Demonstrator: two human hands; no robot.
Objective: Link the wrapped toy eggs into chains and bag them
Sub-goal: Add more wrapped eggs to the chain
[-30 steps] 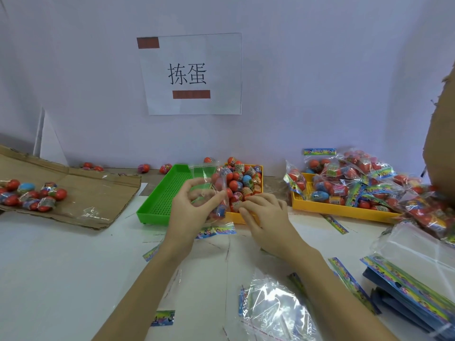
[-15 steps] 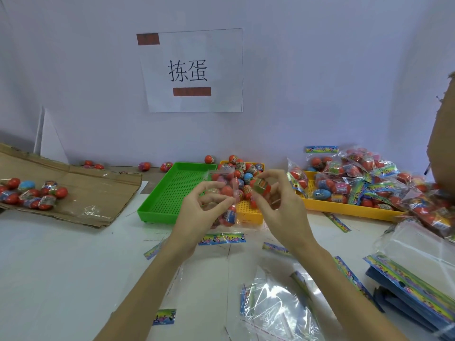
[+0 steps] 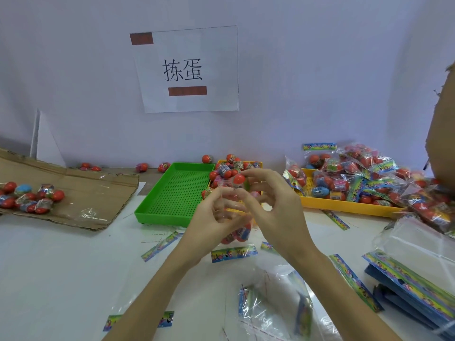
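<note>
Your right hand pinches a red wrapped toy egg at its fingertips, just right of the green tray. Your left hand pinches the clear bag holding more eggs, just below it. Behind both sits the yellow tray heaped with loose eggs.

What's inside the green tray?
Nothing that shows. The green tray has only its dotted grid floor in view. The left hand covers its near right corner, so that bit is hidden. The eggs are piled in the yellow tray beside it.
</note>
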